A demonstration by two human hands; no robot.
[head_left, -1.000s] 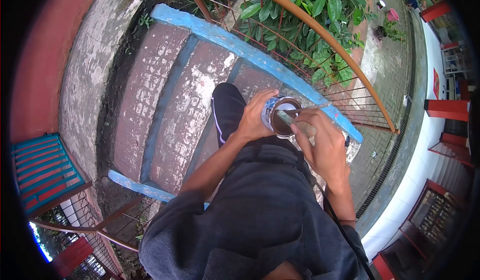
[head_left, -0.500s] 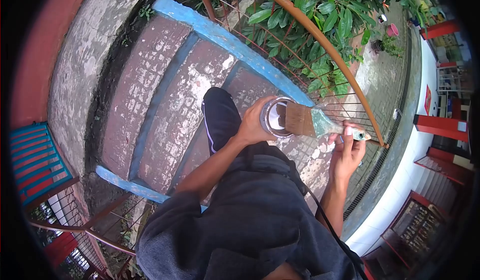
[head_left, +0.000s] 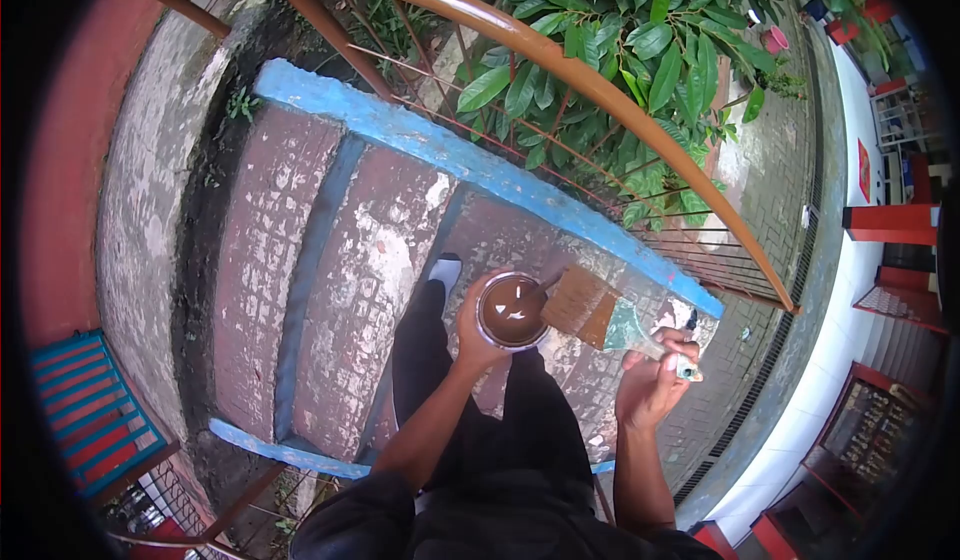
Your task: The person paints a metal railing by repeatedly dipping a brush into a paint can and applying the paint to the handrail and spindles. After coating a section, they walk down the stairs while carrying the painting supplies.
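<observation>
My left hand (head_left: pixel 476 328) is wrapped round the side of an open can (head_left: pixel 508 346). Glossy brown paint (head_left: pixel 514 318) fills it, with white glints on the surface. A wide paintbrush (head_left: pixel 588 306) is pinched by its handle in my right hand (head_left: pixel 650 384). Its brown-coated bristles point left and overlap the can's right rim in this view. Green and whitish smears cover the ferrule and handle. Both hands are in front of my body, over the worn steps (head_left: pixel 385 225).
A brown handrail (head_left: pixel 560 57) with thin bars curves along the far side, leafy plants (head_left: pixel 640 35) behind it. Blue-painted edging (head_left: pixel 470 155) borders the stairs. To the left are a mottled wall (head_left: pixel 150 180) and a teal slatted bench (head_left: pixel 95 400); a drain grate (head_left: pixel 735 430) runs on the right.
My view has shifted, showing more of the handrail, my legs and one foot on the steps. Both hands sit lower in view, and the bristles have moved from over the can's mouth towards its rim.
</observation>
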